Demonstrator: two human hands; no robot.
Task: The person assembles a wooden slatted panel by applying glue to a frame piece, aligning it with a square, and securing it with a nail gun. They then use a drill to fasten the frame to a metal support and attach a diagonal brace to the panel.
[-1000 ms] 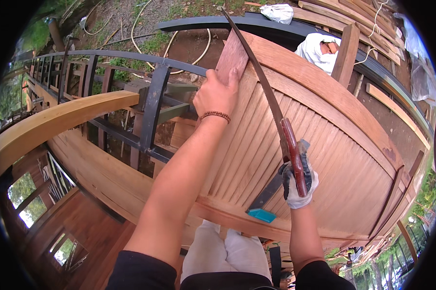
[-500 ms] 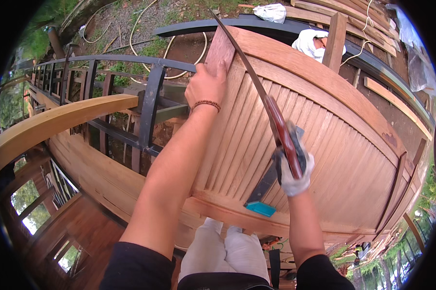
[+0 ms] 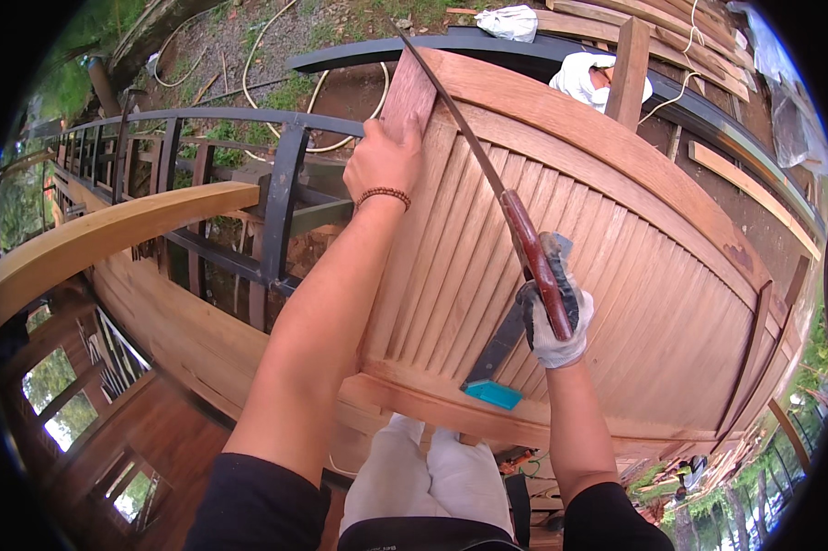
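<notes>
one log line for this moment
left hand: holding board; right hand, gloved: gripping saw; teal-ended tool: on slatted panel

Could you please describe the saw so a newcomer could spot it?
Find the large slatted wooden panel. Over it, the gloved right hand grips the saw. Its long, narrow blade and reddish handle distinguish it from the teal-ended tool nearby.

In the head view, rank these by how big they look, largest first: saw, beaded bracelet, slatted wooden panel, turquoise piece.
1. Slatted wooden panel
2. Saw
3. Turquoise piece
4. Beaded bracelet
</notes>
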